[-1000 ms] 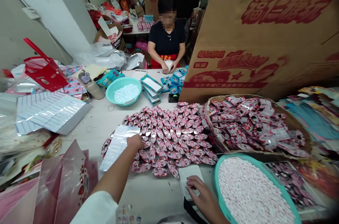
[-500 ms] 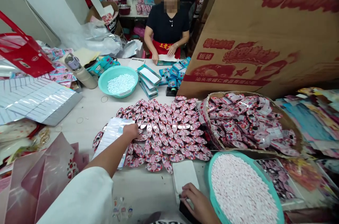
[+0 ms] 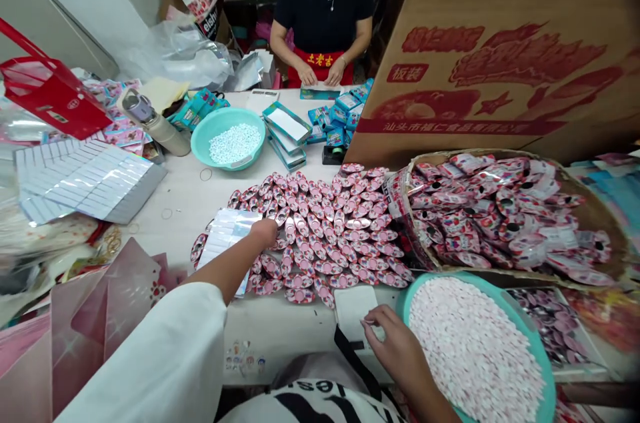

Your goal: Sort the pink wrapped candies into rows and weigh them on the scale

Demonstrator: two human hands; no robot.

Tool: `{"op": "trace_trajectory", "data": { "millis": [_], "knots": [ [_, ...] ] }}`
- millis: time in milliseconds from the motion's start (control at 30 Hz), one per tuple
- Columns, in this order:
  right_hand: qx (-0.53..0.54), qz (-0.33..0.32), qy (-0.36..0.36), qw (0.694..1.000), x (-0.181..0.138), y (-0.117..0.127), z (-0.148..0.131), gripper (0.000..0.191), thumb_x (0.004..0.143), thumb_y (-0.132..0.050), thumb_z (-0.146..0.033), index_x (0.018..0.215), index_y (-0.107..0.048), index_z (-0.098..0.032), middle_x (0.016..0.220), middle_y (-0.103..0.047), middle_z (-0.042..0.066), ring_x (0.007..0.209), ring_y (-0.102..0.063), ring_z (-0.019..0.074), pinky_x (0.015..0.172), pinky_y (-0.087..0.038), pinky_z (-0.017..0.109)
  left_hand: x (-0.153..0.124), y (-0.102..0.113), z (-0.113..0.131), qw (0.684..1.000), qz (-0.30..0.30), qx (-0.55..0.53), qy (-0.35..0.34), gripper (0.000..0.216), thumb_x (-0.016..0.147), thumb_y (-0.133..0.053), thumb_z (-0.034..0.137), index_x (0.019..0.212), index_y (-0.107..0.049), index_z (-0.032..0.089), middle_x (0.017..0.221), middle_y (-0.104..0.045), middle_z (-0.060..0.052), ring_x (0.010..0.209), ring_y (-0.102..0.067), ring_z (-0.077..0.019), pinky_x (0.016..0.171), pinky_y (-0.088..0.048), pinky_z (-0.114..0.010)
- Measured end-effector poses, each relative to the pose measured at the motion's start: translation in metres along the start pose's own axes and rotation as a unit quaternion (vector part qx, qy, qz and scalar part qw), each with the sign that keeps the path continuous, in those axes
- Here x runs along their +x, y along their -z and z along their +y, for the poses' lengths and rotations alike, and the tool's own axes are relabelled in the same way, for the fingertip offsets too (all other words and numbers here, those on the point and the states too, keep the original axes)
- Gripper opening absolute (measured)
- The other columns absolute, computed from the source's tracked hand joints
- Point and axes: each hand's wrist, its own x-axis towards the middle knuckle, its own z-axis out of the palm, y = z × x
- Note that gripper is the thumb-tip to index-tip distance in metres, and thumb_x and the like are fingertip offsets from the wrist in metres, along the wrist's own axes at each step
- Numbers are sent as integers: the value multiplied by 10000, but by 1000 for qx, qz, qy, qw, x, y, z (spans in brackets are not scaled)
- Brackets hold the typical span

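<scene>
My left hand [image 3: 264,233] reaches across the table to the right edge of some pale striped sheets [image 3: 226,236]. Its fingers are hidden behind the back of the hand. Around it stand many small pink-and-red oval packs [image 3: 314,248] in close rows, partly covered by the sheets. My right hand [image 3: 395,341] hovers by the near edge of a flat white pad-like object [image 3: 354,306], fingers loosely bent and apart; I make out nothing held in it. Just right of it is a turquoise basin [image 3: 545,369] filled with small pale pink pieces [image 3: 470,336].
A carton [image 3: 620,236] heaped with similar packs stands at the right, before a tall cardboard panel [image 3: 480,23]. Across the table, a co-worker [image 3: 325,16] handles a teal box near another turquoise basin [image 3: 197,146]. A bottle [image 3: 170,133] and red bag [image 3: 55,93] are left.
The view has tilted down and shifted. My right hand has lifted from a dark strap toward the white pad. My left hand stays by the sheets. The co-worker's hands have come together over the box.
</scene>
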Motion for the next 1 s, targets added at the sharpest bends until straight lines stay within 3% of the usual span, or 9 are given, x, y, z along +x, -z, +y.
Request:
{"op": "trace_trajectory", "data": {
  "millis": [133,300,467,600,667,767,867,933,1000],
  "knots": [
    [-24,26,-49,998,-3,-4,-12,134,851,-512,-289,774,-595,-216,827,-607,38,792,-607,188,718,-471,295,7,8,7,999,-34,28,-18,366,581,-785,313,907,-712,163,1066,-694,-149,989,-638,-297,837,-497,-329],
    [-16,-20,-77,997,-13,-4,-14,154,864,-506,-318,814,-611,-216,851,-606,38,791,-608,186,712,-455,294,16,12,5,996,-61,47,-38,390,555,-806,316,902,-704,171,1088,-684,-141,1052,-609,-320,882,-469,-345],
    [37,-85,-80,993,-12,-8,1,145,856,-497,-273,789,-610,-212,829,-597,33,777,-608,177,707,-465,282,-5,18,6,999,-18,29,19,372,648,-732,350,969,-669,173,1050,-684,-149,992,-633,-318,793,-487,-365],
    [91,-108,-30,990,18,-10,-6,114,825,-519,-210,788,-627,-211,853,-624,34,816,-614,179,736,-478,279,-46,-2,37,997,67,-42,7,176,829,-517,218,950,-641,192,1041,-678,-100,956,-639,-207,786,-474,-294],
    [117,-99,15,988,36,-10,-20,148,835,-508,-188,862,-651,-218,913,-648,44,882,-611,186,796,-479,293,-73,-25,63,950,134,-277,-48,175,840,-531,286,946,-631,190,961,-678,-71,891,-628,-176,774,-474,-278],
    [146,-86,71,983,54,-12,-48,316,833,-498,-141,1106,-627,-235,1059,-665,60,1001,-594,199,894,-464,331,-112,-60,102,796,28,-601,-71,398,815,-554,507,1051,-617,192,951,-671,-62,803,-626,-168,644,-495,-263],
    [152,-99,112,977,56,-19,-69,468,802,-516,-100,1244,-560,-247,1145,-655,67,1059,-581,209,932,-458,357,-139,-86,123,660,-21,-748,-70,513,696,-678,565,1029,-640,176,909,-680,-58,796,-628,-162,662,-513,-266],
    [148,-104,131,975,49,-24,-77,490,803,-526,-104,1267,-548,-260,1165,-649,66,1076,-575,211,945,-458,367,-147,-96,121,617,3,-783,-81,497,617,-773,505,947,-664,149,829,-685,-51,767,-624,-148,706,-517,-273],
    [140,-102,139,975,39,-29,-81,505,811,-541,-133,1298,-527,-265,1200,-636,71,1111,-560,220,975,-448,390,-148,-103,108,604,8,-792,-90,493,581,-816,445,940,-676,139,779,-691,-49,735,-630,-145,726,-522,-291]
  ]
}}
